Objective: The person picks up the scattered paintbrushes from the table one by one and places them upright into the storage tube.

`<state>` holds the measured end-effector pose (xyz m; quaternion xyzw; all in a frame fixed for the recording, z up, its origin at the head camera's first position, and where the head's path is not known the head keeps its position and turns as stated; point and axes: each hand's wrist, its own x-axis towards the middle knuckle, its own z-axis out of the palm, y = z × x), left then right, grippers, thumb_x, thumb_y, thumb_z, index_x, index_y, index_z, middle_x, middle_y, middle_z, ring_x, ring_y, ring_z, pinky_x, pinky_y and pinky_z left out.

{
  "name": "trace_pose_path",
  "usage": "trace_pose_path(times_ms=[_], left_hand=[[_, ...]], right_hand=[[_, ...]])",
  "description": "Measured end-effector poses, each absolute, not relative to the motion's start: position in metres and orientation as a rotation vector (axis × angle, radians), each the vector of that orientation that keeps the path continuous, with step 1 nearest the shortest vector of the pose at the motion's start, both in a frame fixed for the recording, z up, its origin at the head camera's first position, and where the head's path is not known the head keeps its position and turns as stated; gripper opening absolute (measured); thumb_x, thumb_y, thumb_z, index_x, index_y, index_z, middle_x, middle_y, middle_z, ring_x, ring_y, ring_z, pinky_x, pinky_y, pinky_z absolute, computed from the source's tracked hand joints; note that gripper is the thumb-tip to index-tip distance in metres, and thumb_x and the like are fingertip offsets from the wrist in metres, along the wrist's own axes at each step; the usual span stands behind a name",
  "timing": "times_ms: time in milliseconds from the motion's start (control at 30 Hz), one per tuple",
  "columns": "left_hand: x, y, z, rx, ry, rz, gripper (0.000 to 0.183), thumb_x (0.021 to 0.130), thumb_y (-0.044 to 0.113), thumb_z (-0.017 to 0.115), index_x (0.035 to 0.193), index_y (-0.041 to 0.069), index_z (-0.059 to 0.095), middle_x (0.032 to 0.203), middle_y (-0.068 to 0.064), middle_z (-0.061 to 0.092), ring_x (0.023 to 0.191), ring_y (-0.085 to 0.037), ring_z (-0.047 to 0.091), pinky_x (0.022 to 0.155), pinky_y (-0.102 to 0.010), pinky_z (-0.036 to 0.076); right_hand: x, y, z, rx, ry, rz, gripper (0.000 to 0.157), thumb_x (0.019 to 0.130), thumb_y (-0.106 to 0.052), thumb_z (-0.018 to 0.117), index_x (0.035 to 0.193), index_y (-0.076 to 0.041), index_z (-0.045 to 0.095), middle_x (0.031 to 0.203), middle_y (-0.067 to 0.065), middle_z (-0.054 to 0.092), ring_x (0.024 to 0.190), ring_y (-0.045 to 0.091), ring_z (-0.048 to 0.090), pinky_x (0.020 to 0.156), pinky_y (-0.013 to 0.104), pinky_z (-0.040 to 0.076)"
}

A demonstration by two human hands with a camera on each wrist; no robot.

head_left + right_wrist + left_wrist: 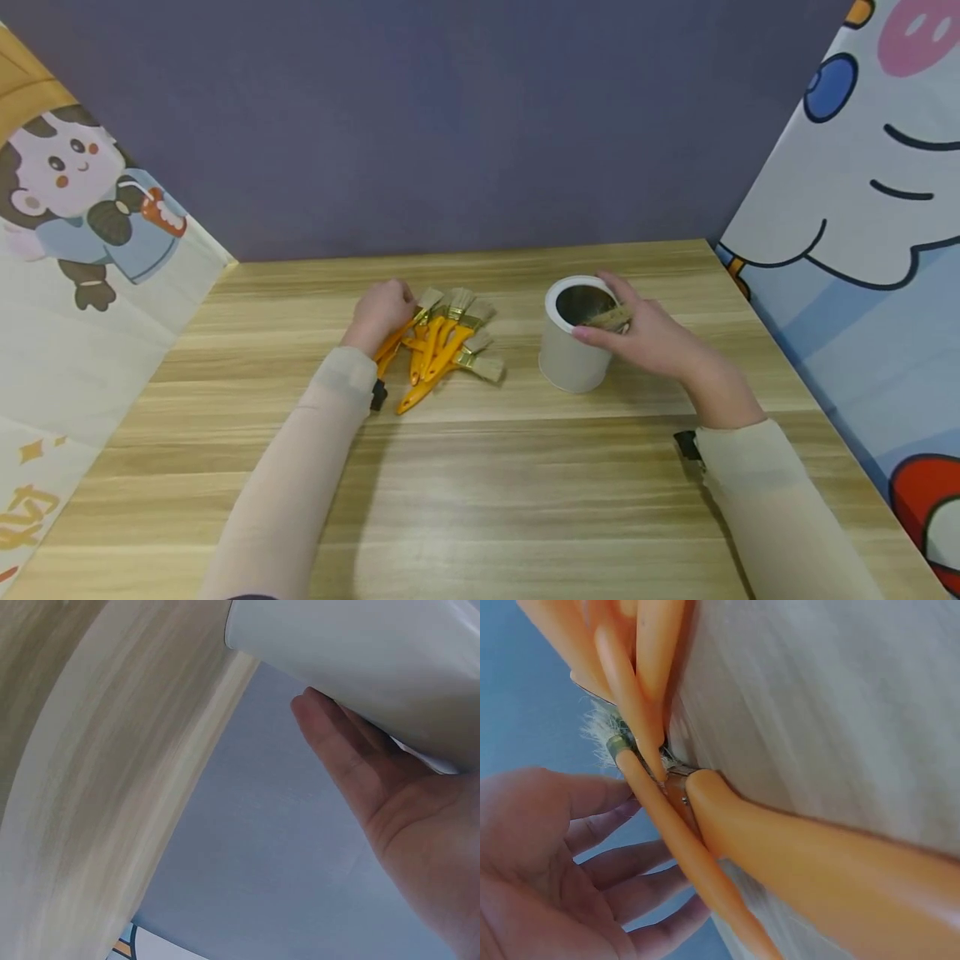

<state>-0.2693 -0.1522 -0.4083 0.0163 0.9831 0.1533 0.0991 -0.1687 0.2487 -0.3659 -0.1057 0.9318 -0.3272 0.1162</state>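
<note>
Sleeves (pixel 288 483) nearest; left hand (pixel 381 312) pinches brush (pixel 669 819), bristles (pixel 598 735) away; right hand (pixel 652 336) grips upright can (pixel 572 360).

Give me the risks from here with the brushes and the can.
Brushes lie crossed over one another where the left hand reaches in, so drawing one out could drag others along.

The right hand is at the rim and side of the upright can; an uneven push might slide or tip it.

Bristles show at the can's mouth, between right thumb and fingers, so that brush could be knocked or pulled out as the hand leaves.
</note>
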Motion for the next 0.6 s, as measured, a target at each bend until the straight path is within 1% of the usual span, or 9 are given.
trace_pose_path(times_ms=[33,100,167,200,300,333,400,500,600], left_hand=[[-0.2698,-0.1523,-0.4095,0.046,2.91,0.452,0.028,0.11,0.021,0.049,0.106,0.007,0.073,0.103,-0.013,0.073,0.084,-0.026,0.06,0.078,-0.042,0.054],[-0.2704,-0.1526,-0.4119,0.037,2.918,0.456,0.031,0.109,0.02,0.048,0.087,0.008,0.065,0.081,-0.009,0.062,0.07,-0.023,0.048,0.066,-0.037,0.045],[-0.2699,-0.153,-0.4139,0.041,2.952,0.448,0.03,0.106,0.016,0.048,0.079,0.011,0.06,0.076,-0.006,0.056,0.068,-0.02,0.043,0.063,-0.035,0.04],[-0.2697,-0.153,-0.4149,0.041,2.963,0.441,0.029,0.104,0.016,0.048,0.078,0.011,0.06,0.075,-0.006,0.056,0.068,-0.021,0.045,0.063,-0.035,0.041],[-0.268,-0.1539,-0.4157,0.046,3.003,0.423,0.025,0.102,0.014,0.049,0.097,0.01,0.073,0.103,-0.012,0.073,0.086,-0.027,0.064,0.075,-0.043,0.055],[-0.2677,-0.1539,-0.4157,0.05,3.009,0.416,0.026,0.103,0.014,0.049,0.104,0.009,0.075,0.113,-0.014,0.075,0.094,-0.03,0.068,0.081,-0.047,0.057],[-0.2679,-0.1533,-0.4153,0.05,2.997,0.41,0.029,0.106,0.016,0.049,0.114,0.008,0.075,0.123,-0.017,0.074,0.104,-0.034,0.07,0.09,-0.051,0.059],[-0.2679,-0.1513,-0.4144,0.06,2.981,0.396,0.031,0.109,0.02,0.05,0.125,0.007,0.073,0.131,-0.019,0.072,0.114,-0.039,0.07,0.096,-0.055,0.059],[-0.2676,-0.1495,-0.4141,0.065,2.978,0.376,0.032,0.11,0.021,0.05,0.128,0.007,0.072,0.133,-0.019,0.072,0.116,-0.04,0.07,0.097,-0.056,0.059]], right_hand=[[-0.1686,0.2489,-0.3665,-0.313,2.732,-0.961,0.109,0.094,-0.07,0.068,0.173,-0.03,0.002,0.168,0.034,0.033,0.152,0.055,0.038,0.115,0.072,0.04],[-0.1688,0.2493,-0.3673,-0.32,2.737,-0.97,0.109,0.094,-0.069,0.068,0.173,-0.029,0.004,0.166,0.033,0.035,0.151,0.054,0.041,0.115,0.072,0.041],[-0.1689,0.2492,-0.3679,-0.327,2.741,-0.978,0.108,0.095,-0.068,0.068,0.173,-0.028,0.005,0.165,0.033,0.038,0.15,0.053,0.043,0.115,0.071,0.041],[-0.1689,0.2491,-0.3683,-0.326,2.743,-0.981,0.108,0.094,-0.068,0.069,0.173,-0.029,0.006,0.165,0.032,0.038,0.15,0.053,0.043,0.115,0.071,0.041],[-0.1697,0.2493,-0.368,-0.328,2.748,-0.987,0.107,0.094,-0.068,0.069,0.172,-0.03,0.007,0.165,0.031,0.039,0.151,0.053,0.042,0.115,0.071,0.041],[-0.17,0.2494,-0.368,-0.327,2.75,-0.987,0.107,0.094,-0.068,0.069,0.172,-0.03,0.007,0.165,0.031,0.039,0.151,0.053,0.041,0.115,0.071,0.041],[-0.1705,0.2499,-0.3685,-0.326,2.749,-0.99,0.107,0.094,-0.068,0.069,0.172,-0.03,0.007,0.165,0.03,0.039,0.151,0.053,0.041,0.115,0.071,0.041],[-0.1707,0.2502,-0.3692,-0.327,2.748,-0.994,0.107,0.094,-0.067,0.07,0.172,-0.029,0.007,0.165,0.03,0.039,0.151,0.052,0.041,0.115,0.071,0.041],[-0.171,0.25,-0.3694,-0.33,2.748,-1.0,0.107,0.094,-0.066,0.071,0.172,-0.029,0.008,0.165,0.03,0.04,0.151,0.052,0.042,0.114,0.071,0.042]])
